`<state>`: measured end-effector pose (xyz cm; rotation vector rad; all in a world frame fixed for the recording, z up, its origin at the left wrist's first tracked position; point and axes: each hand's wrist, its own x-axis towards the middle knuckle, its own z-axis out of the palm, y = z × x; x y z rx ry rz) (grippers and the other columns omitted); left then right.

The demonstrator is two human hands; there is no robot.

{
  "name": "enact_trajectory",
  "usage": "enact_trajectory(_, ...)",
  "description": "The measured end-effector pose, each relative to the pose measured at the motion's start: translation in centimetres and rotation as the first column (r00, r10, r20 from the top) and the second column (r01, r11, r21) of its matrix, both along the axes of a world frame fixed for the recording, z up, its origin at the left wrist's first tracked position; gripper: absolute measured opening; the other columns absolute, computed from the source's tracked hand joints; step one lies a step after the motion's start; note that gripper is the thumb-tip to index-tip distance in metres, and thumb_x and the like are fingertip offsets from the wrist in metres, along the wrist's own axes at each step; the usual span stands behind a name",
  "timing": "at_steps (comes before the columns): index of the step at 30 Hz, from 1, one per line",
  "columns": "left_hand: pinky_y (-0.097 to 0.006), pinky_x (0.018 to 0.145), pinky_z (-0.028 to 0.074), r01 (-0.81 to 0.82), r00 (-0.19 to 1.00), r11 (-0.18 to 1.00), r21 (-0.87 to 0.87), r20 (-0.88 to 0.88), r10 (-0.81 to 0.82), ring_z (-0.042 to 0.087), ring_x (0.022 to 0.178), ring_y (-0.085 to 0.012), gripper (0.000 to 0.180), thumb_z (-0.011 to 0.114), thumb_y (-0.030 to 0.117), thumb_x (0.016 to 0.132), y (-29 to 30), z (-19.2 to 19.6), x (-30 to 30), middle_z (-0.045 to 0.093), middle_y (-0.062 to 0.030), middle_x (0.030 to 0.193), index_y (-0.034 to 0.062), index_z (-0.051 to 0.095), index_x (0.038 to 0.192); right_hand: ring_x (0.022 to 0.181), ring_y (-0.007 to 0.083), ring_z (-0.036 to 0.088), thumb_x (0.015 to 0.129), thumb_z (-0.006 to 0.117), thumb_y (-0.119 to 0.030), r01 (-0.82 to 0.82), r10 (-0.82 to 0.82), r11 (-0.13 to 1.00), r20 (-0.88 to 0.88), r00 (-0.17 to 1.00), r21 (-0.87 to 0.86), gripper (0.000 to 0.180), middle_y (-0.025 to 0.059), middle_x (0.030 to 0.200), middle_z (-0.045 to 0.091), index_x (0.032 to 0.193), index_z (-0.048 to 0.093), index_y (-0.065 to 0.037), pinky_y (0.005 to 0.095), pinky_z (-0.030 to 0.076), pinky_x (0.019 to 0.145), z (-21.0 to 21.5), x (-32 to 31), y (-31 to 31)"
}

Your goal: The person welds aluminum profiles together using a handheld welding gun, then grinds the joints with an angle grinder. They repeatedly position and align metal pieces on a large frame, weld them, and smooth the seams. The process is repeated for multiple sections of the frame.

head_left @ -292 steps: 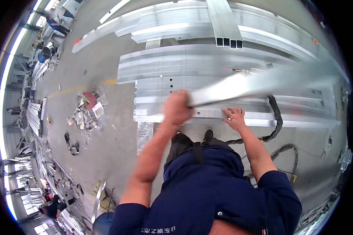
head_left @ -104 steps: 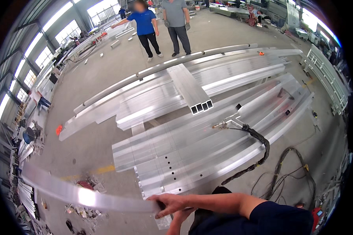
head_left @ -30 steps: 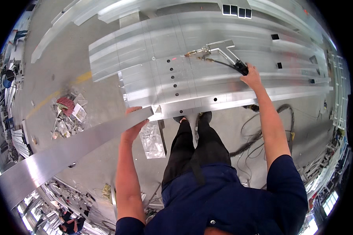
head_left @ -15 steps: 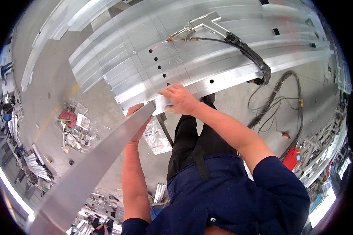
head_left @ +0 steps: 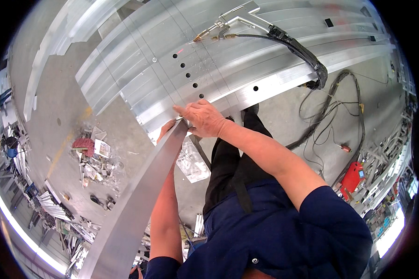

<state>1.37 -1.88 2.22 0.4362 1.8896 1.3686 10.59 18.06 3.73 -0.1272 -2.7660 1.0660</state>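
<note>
You hold the long aluminium strip (head_left: 139, 200) slanting down to your left, its top end against the stacked aluminium panels (head_left: 209, 60), left hand (head_left: 166, 130) gripping beneath while your right hand (head_left: 204, 118) clamps on top, steadying it.

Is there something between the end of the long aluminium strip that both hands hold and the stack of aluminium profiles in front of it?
Nothing visible stands between them. The strip ends right at the near edge of the stack, with the right hand on top and the left hand beneath. The welding torch lies farther back, clear of it.
</note>
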Motion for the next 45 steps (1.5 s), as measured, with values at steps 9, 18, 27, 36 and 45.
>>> enact_trajectory(9, -0.033, 0.094, 0.051, 0.133, 0.945, 0.991, -0.017, -0.299, -0.132, 0.060, 0.108, -0.0207, 0.049, 0.073, -0.001, 0.083, 1.0, -0.4, 0.2, 0.060, -0.0118, 0.119, 0.0036, 0.049, 0.125, 0.094, 0.0210, 0.060, 0.065, 0.082, -0.021, 0.001, -0.003, 0.998, -0.022, 1.000, -0.067, 0.114, 0.0020, 0.097, 0.061, 0.154, 0.014, -0.007, 0.0358, 0.041, 0.086, -0.7, 0.3, 0.4)
enact_trajectory(18, -0.031, 0.086, 0.053, 0.091, 0.865, 0.981, -0.172, -0.474, -0.164, 0.067, 0.096, -0.0191, 0.041, 0.079, 0.011, 0.082, 2.3, 1.5, -0.2, 0.068, -0.0099, 0.107, 0.0054, 0.058, 0.116, 0.093, 0.0213, 0.060, 0.063, 0.083, -0.020, 0.008, -0.014, 0.995, -0.052, 0.999, -0.103, 0.116, 0.0020, 0.095, 0.061, 0.154, 0.012, -0.006, 0.0365, 0.041, 0.084, -0.6, 0.2, 0.5)
enact_trajectory(27, -0.031, 0.085, 0.053, 0.169, 0.817, 0.976, -0.136, -0.534, -0.216, 0.067, 0.094, -0.0176, 0.043, 0.081, 0.008, 0.079, 1.2, -1.7, -0.7, 0.068, -0.0089, 0.105, 0.0058, 0.056, 0.114, 0.087, 0.0183, 0.062, 0.064, 0.081, -0.020, -0.003, 0.001, 0.999, -0.057, 0.998, -0.047, 0.106, -0.0007, 0.090, 0.063, 0.151, 0.023, -0.007, 0.0354, 0.040, 0.082, -0.5, -0.1, 0.4)
enact_trajectory(36, -0.032, 0.088, 0.052, 0.147, 0.874, 0.975, -0.168, -0.439, -0.207, 0.063, 0.100, -0.0195, 0.044, 0.077, 0.000, 0.080, 1.9, -0.2, -0.3, 0.062, -0.0112, 0.112, 0.0019, 0.051, 0.116, 0.097, 0.0196, 0.062, 0.061, 0.084, -0.014, -0.029, 0.030, 0.994, 0.010, 0.999, -0.101, 0.096, 0.0012, 0.096, 0.064, 0.144, 0.035, -0.007, 0.0357, 0.040, 0.089, -0.2, 0.3, 0.6)
enact_trajectory(45, -0.034, 0.078, 0.053, -0.011, 0.878, 0.997, -0.072, -0.477, -0.025, 0.065, 0.090, -0.0266, 0.030, 0.079, 0.011, 0.077, 1.0, -3.4, 0.2, 0.065, -0.0124, 0.101, 0.0055, 0.063, 0.103, 0.104, 0.0198, 0.058, 0.067, 0.081, -0.021, -0.036, 0.035, 0.999, -0.020, 0.999, -0.019, 0.110, 0.0024, 0.104, 0.062, 0.154, 0.016, -0.006, 0.0369, 0.039, 0.085, -0.6, -0.1, 0.2)
